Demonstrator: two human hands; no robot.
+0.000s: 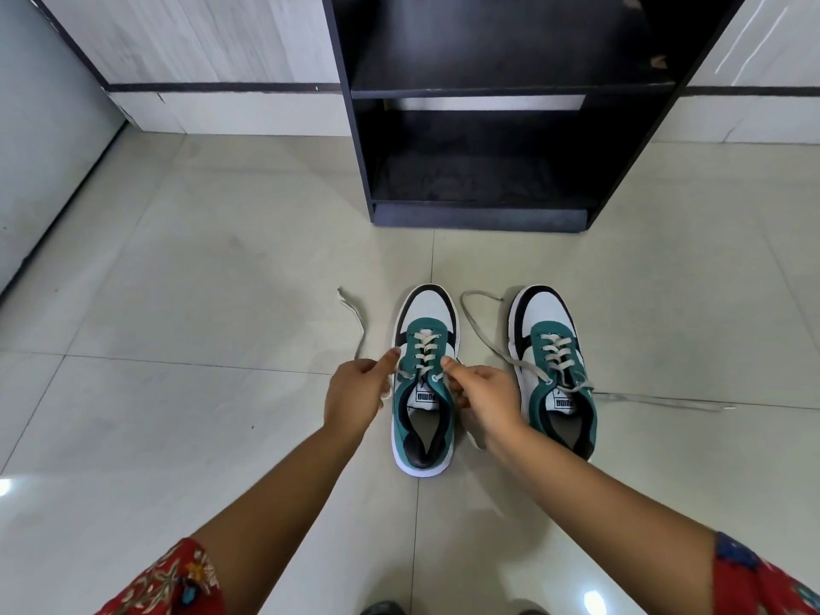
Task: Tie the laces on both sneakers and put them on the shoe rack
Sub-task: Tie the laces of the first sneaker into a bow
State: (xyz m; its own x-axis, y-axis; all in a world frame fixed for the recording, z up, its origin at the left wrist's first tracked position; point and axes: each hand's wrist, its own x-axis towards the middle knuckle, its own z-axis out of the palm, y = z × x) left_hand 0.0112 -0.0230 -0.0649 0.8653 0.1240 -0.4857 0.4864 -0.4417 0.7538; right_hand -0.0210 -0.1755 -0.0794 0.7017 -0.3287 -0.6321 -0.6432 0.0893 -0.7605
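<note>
Two green, white and black sneakers stand side by side on the floor, toes pointing at the rack. My left hand [357, 392] pinches the left lace end of the left sneaker [425, 379]; that lace [355, 317] trails away over the tiles. My right hand [481, 395] pinches the lace at the same shoe's right top eyelet. The right sneaker [552, 366] sits untouched, its loose laces [477, 324] spread out to both sides. The black shoe rack [488, 126] stands straight ahead with open shelves.
Glossy beige floor tiles [199, 281] surround the shoes. A white cabinet base with a black stripe [199, 88] runs along the back wall. A grey panel [40, 148] stands at the left. Red patterned sleeves cover my upper arms.
</note>
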